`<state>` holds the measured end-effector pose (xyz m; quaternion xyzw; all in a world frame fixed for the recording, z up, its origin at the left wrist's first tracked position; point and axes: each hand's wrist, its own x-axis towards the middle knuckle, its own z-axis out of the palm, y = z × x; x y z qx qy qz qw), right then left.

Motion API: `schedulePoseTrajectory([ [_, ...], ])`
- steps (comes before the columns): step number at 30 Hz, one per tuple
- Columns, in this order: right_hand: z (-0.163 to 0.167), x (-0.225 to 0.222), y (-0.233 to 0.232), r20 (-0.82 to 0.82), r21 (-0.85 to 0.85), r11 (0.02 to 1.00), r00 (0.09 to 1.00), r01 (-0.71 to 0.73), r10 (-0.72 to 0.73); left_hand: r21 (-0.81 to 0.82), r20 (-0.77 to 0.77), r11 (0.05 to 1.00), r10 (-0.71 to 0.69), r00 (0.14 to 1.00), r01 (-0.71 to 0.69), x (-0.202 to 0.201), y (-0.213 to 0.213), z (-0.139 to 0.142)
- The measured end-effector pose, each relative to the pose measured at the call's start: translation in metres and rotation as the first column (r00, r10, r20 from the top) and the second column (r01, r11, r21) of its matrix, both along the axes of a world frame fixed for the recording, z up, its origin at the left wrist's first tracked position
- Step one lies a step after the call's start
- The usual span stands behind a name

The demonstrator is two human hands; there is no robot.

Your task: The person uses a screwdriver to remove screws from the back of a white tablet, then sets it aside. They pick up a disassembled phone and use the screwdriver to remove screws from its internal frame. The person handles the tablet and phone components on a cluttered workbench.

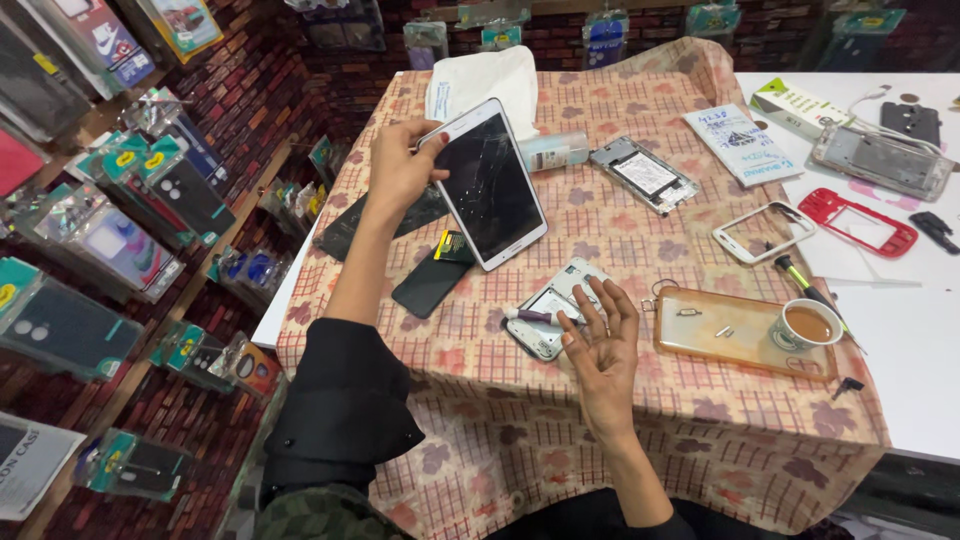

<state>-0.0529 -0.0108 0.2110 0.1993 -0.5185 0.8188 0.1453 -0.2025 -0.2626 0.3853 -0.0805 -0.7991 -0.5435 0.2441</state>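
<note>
— What have you got in your left hand?

— Your left hand is closed on the upper left corner of a white-framed tablet with a cracked black glass screen. You hold it tilted above the checked, leaf-patterned tablecloth, in the upper middle of the frame, thumb on the front edge and fingers behind.

— And your right hand?

— It holds nothing. It lies palm up in the lower middle of the frame, fingers loosely spread and half curled, their tips touching an opened white phone body that rests on the cloth. A small white tube with a purple cap lies across that phone body, just left of your fingertips.

— What lies under the tablet?

— A flat black phone just below its lower left corner, and a dark glass panel partly hidden behind your left wrist.

— And to the right?

— A clear orange phone case holds a white cup of brown tea at its right end. Above that lie an empty white phone frame and, further right, a red phone frame. A bare phone chassis with a white label sits near the tablet's upper right.
</note>
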Motion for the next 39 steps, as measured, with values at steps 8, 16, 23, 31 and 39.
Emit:
schedulePoseTrajectory([
  [8,0.002,0.005,-0.016,-0.021,0.259,0.958,0.992,0.127,-0.126,0.562,0.005,0.795,0.271,0.963,-0.227,0.005,-0.046,-0.043],
  [16,0.009,0.003,-0.029,-0.036,0.341,0.93,0.99,0.14,-0.136,0.892,0.244,0.348,0.165,0.956,-0.288,0.009,-0.085,-0.098],
  [23,-0.003,-0.003,-0.035,0.04,0.38,0.907,0.976,0.184,-0.214,0.742,0.225,0.666,-0.14,0.964,-0.077,0.06,-0.073,-0.115],
  [31,0.003,0.0,-0.045,-0.12,0.519,0.797,0.949,0.309,-0.29,0.783,0.268,0.619,-0.427,0.864,0.062,0.088,-0.038,-0.16],
  [39,0.016,-0.001,-0.064,-0.516,0.755,0.356,0.834,0.55,-0.194,0.562,0.254,0.814,-0.003,0.967,-0.145,0.101,-0.041,-0.167],
])
